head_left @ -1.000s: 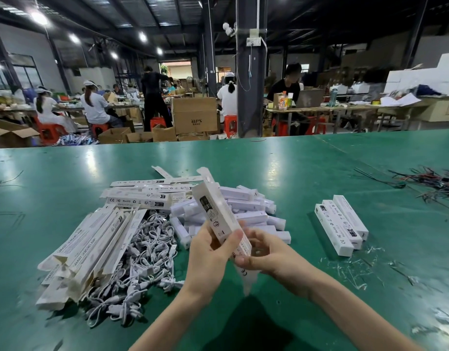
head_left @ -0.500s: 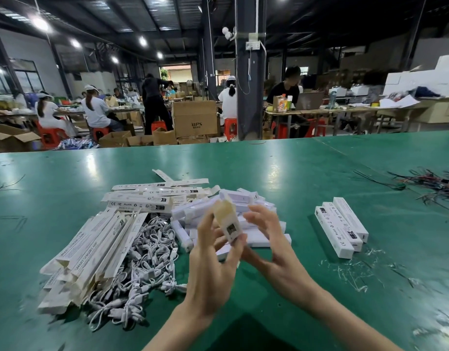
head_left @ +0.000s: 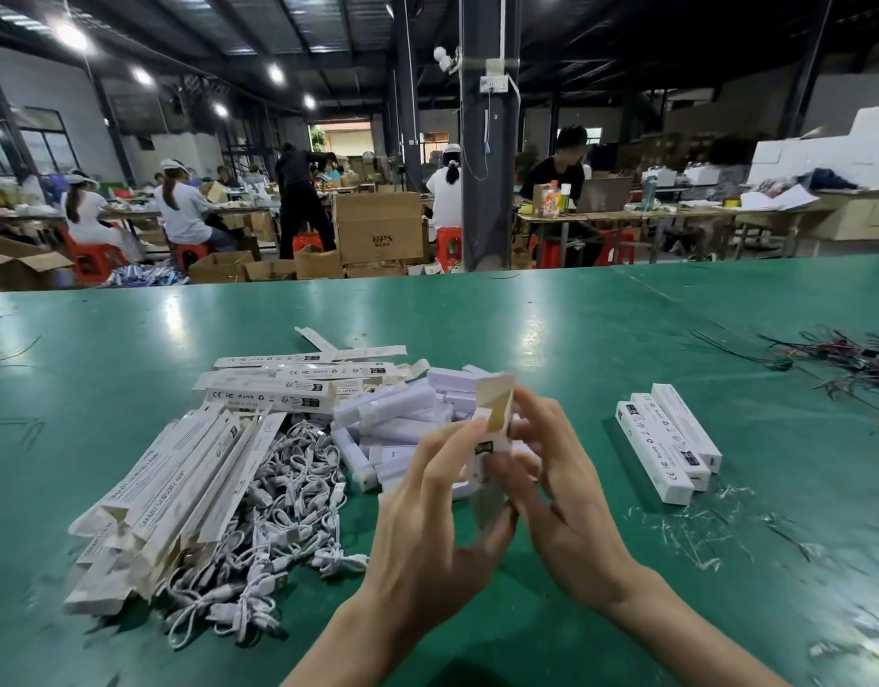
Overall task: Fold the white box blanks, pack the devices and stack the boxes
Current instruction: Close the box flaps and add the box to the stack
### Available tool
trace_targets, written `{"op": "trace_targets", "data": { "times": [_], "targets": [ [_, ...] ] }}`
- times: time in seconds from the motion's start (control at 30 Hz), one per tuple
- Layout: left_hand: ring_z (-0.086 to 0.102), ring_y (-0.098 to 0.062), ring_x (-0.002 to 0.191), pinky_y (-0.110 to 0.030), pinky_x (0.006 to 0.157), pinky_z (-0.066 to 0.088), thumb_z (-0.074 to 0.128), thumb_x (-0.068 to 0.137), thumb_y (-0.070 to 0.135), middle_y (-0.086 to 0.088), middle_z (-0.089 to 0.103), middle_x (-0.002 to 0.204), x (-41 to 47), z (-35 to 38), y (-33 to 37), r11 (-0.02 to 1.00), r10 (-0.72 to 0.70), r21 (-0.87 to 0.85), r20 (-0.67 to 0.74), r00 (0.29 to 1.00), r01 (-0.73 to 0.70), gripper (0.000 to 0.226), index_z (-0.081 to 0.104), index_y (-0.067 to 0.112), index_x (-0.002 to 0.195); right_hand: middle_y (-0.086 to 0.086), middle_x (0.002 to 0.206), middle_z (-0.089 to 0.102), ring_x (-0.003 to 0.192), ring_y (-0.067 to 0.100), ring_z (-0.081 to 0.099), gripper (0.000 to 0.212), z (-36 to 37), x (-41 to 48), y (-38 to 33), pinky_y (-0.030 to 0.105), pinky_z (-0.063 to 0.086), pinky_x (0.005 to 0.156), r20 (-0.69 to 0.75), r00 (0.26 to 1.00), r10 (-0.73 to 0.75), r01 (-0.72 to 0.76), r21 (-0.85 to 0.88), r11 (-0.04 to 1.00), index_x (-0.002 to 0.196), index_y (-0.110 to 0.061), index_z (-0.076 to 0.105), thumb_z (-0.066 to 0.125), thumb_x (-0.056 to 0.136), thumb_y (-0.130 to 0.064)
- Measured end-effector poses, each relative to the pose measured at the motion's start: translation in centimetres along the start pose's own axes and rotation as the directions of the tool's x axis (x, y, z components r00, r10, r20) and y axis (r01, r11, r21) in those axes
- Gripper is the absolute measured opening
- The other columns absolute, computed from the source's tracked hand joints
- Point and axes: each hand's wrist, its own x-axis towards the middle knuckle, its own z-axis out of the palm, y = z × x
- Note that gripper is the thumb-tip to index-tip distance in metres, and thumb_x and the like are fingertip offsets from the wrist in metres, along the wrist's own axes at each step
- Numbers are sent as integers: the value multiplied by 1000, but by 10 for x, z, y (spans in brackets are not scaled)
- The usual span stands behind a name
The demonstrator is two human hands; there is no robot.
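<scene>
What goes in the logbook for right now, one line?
step: folding end flap | left hand: grips white cardboard box | right hand: grips it too | flap: open | closed white boxes: three on green table

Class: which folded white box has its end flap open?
The box gripped by the left hand and right hand: its top flap stands open, tan inside showing. The three boxes lying right of it are closed.
</scene>
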Motion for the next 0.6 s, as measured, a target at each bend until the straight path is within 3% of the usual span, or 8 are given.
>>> {"op": "trace_targets", "data": {
  "times": [0.07, 0.13, 0.27, 0.37, 0.43, 0.47, 0.53, 0.6],
  "targets": [
    [54, -17, 121, -35, 83, 56, 64, 87, 13, 2, 46, 135, -1, -1, 1, 992, -11, -123, 50, 999, 17, 64, 30, 18, 142, -20, 129, 46, 118, 13, 51, 48, -5, 2, 1, 38, 47, 97, 6, 999, -33, 33, -64, 997, 146, -42, 28, 40, 100, -37],
    [53, -16, 120, -31, 85, 55, 56, 94, 14, 7, 45, 136, -1, -1, 2, 980, -32, -196, 50, 998, 41, 55, 33, 19, 143, -16, 133, 47, 120, 13, 51, 49, -8, 2, 0, 32, 45, 97, 21, 999, -47, 48, -54, 997, 148, -43, 25, 37, 101, -40],
    [59, -12, 104, -24, 82, 53, 49, 99, 18, 7, 50, 125, 2, -4, 4, 959, -121, -261, -9, 993, 114, 38, 45, 27, 136, -10, 118, 57, 103, 15, 59, 40, -8, 3, -5, 32, 46, 86, 74, 996, -58, 57, 10, 998, 140, -35, 41, 45, 100, -36],
    [60, -12, 104, -25, 83, 53, 54, 95, 17, 5, 51, 121, 3, -4, 6, 940, -220, -275, -31, 975, 203, 33, 55, 29, 126, -9, 120, 58, 108, 17, 58, 40, -14, 8, -4, 35, 46, 90, 141, 990, 20, -27, 45, 999, 136, -32, 46, 52, 96, -36],
    [59, -12, 109, -24, 87, 51, 55, 94, 21, 3, 52, 120, 5, -4, 7, 917, -309, -279, -46, 950, 285, 24, 65, 30, 114, -10, 126, 56, 110, 13, 57, 45, -18, 11, -3, 28, 44, 90, 244, 967, 73, -83, 32, 996, 137, -30, 46, 59, 94, -27],
    [59, -11, 110, -22, 88, 50, 58, 93, 23, 1, 54, 120, 6, -4, 6, 901, -353, -288, -56, 934, 324, 19, 69, 28, 107, -12, 126, 57, 106, 5, 57, 49, -18, 12, -1, 19, 43, 86, 285, 955, 81, -90, 19, 996, 137, -27, 46, 62, 92, -19],
    [60, -12, 112, -22, 87, 51, 64, 90, 21, -4, 59, 116, 9, -5, 5, 849, -437, -358, -60, 898, 389, 10, 73, 23, 94, -19, 113, 61, 79, -8, 55, 54, -17, 11, 3, 6, 39, 71, 325, 942, 86, -93, 9, 996, 136, -25, 46, 65, 88, -8],
    [65, -12, 103, -22, 81, 54, 65, 85, 12, -7, 65, 105, 11, -6, 5, 759, -522, -481, -48, 851, 439, 12, 71, 20, 93, -16, 95, 63, 59, -3, 44, 51, -16, 9, 6, 8, 34, 60, 320, 944, 87, -89, -8, 996, 133, -33, 47, 66, 89, -15]
  ]
}}
